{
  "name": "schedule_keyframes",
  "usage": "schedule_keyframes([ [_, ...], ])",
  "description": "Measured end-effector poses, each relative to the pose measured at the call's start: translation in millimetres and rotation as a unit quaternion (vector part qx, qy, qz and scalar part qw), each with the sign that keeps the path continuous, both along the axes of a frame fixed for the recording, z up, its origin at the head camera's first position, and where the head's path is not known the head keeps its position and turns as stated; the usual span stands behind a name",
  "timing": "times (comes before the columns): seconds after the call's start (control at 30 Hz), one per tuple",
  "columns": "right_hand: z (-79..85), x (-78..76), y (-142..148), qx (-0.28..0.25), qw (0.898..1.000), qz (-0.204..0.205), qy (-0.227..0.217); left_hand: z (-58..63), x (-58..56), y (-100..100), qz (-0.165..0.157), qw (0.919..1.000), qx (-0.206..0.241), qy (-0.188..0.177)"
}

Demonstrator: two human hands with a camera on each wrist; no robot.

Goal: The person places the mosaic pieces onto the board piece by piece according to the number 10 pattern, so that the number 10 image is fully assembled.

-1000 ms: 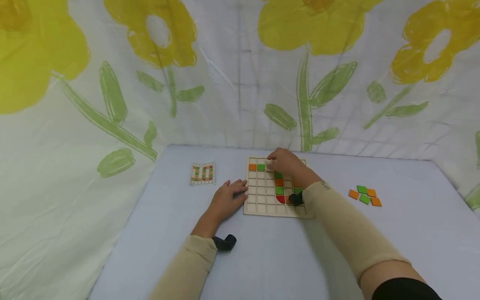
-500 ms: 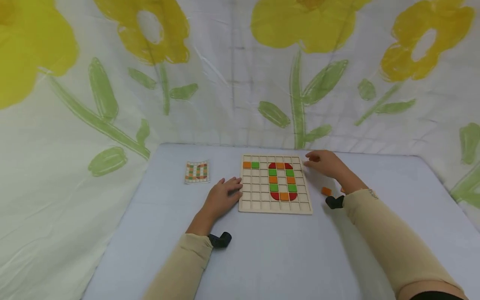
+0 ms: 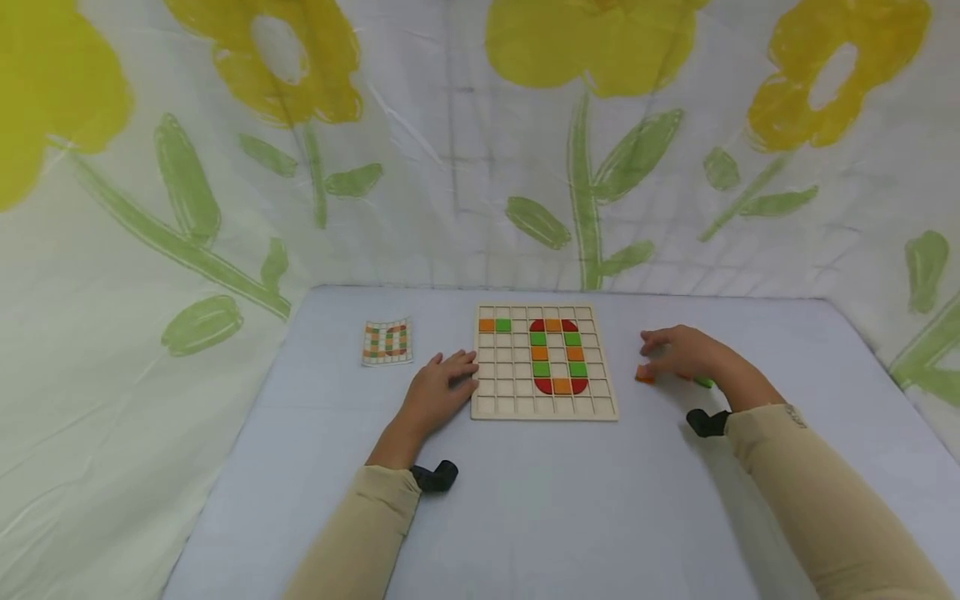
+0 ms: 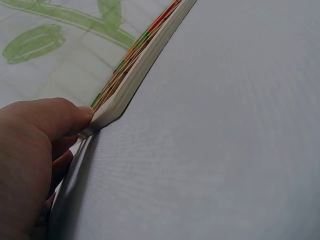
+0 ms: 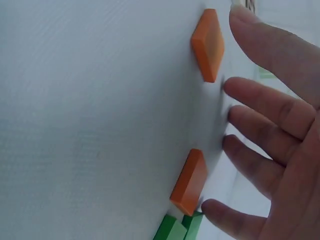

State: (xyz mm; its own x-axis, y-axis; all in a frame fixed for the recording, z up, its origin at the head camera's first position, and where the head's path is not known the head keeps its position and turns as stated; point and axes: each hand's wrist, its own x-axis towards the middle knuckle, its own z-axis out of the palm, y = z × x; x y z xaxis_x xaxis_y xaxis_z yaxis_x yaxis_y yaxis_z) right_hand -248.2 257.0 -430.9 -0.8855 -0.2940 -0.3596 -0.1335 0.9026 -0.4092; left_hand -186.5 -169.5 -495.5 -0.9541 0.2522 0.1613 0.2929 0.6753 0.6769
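Note:
A wooden grid board (image 3: 506,406) lies at the middle of the table. Red, orange and green tiles form a ring on its right half; one orange tile (image 3: 487,325) and one green tile (image 3: 503,325) sit side by side in its upper left. My left hand (image 3: 438,392) rests at the board's left edge, fingers loosely extended; its thumb touches the board's corner (image 4: 107,117) in the left wrist view. To the right, my right hand (image 3: 682,352) is low over loose tiles with fingers spread. An orange tile (image 5: 209,45) lies near its thumb, another orange tile (image 5: 190,182) by its little finger.
Two green tiles (image 5: 170,229) lie at the bottom of the right wrist view. A small pattern card (image 3: 387,342) with a coloured grid lies left of the board. A white curtain (image 3: 420,250) with painted flowers hangs behind the table (image 3: 525,500).
My right hand has gone from the board's upper part out to the right and down over the loose tiles. The left hand stays at the board's edge. The head view has shifted slightly.

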Motion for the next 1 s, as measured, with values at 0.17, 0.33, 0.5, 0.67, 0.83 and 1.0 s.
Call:
schedule_keyframes([
  [0.17, -4.8, -1.6, -2, -0.015, 1.0, -0.01, 0.013, 0.2, -0.8, -2, 0.005, 0.9999, 0.003, -0.011],
  [0.33, -0.6, 2.0, -10, -0.026, 0.999, -0.006, 0.024, 0.3, -1.5, -4, 0.006, 0.9999, 0.005, -0.008],
  [0.5, 4.0, 11.0, -19, 0.0, 0.999, 0.007, 0.035, 1.2, -1.4, -5, 0.006, 0.9999, 0.005, -0.007],
  [0.67, 0.7, 25.3, -21, -0.007, 0.996, 0.02, 0.086, 2.6, -1.0, -4, 0.004, 1.0, 0.005, -0.007],
  [0.83, 0.8, 29.5, -22, -0.014, 0.995, 0.016, 0.101, 1.8, -0.8, -4, 0.008, 0.9999, 0.008, -0.008],
  [1.0, 2.9, 31.3, -22, -0.007, 0.998, 0.011, 0.069, -1.2, -1.6, -1, -0.001, 0.9999, 0.013, -0.011],
])
